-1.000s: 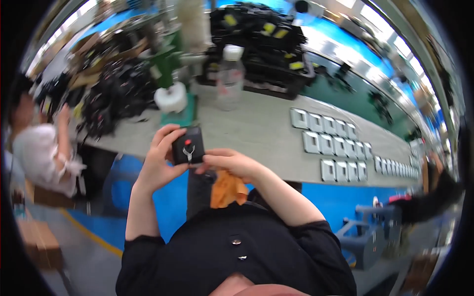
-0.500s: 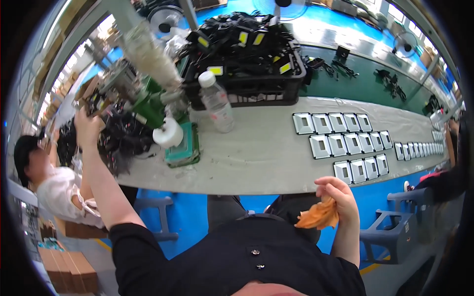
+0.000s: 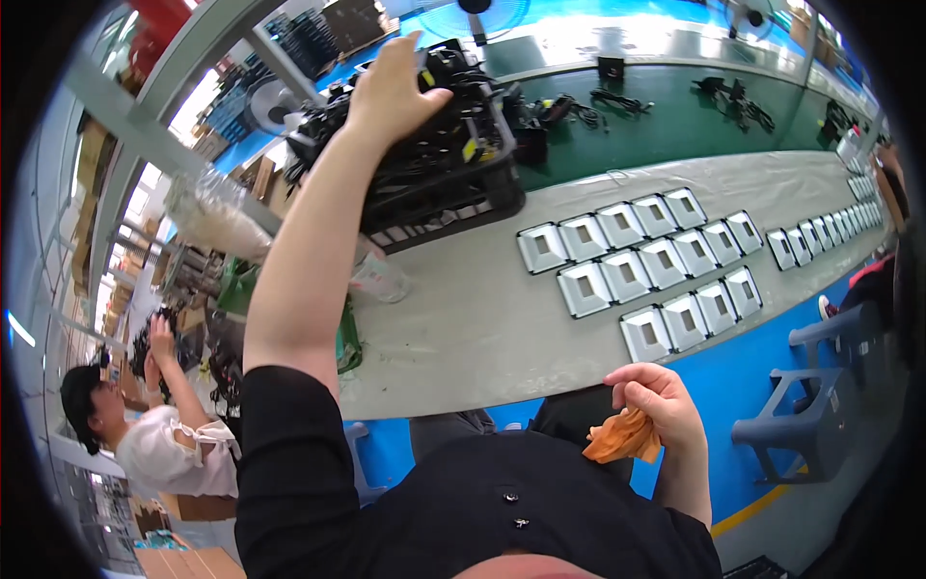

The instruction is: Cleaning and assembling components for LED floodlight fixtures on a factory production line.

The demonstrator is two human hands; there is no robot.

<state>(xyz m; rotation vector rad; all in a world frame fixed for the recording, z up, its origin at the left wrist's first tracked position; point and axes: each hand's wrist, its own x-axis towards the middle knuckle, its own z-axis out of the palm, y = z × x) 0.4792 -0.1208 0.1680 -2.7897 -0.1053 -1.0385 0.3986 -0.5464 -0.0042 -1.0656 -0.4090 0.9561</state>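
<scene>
My left hand (image 3: 394, 95) reaches far out over a black crate (image 3: 453, 214) heaped with black cabled parts (image 3: 453, 125), some with yellow labels. Its fingers are stretched and the thumb stands apart, with nothing seen in it. Close to my body at the table's near edge, my right hand (image 3: 666, 410) grips a crumpled orange cloth (image 3: 622, 436) that hangs below the fingers. Ahead of that hand lie rows of square silver frames (image 3: 662, 262) with black corners and a rectangular opening in the middle.
A clear plastic bottle (image 3: 381, 278) stands behind my left forearm, partly hidden. Black cables and adapters (image 3: 569, 111) lie on the green surface (image 3: 666, 125) beyond the table. A co-worker in white (image 3: 174, 449) sits at the left. Grey-blue stools (image 3: 801, 425) stand at the right.
My left hand has moved from the green machine at the left, rightward and up over the crate. My view has turned left. My right hand keeps the orange cloth.
</scene>
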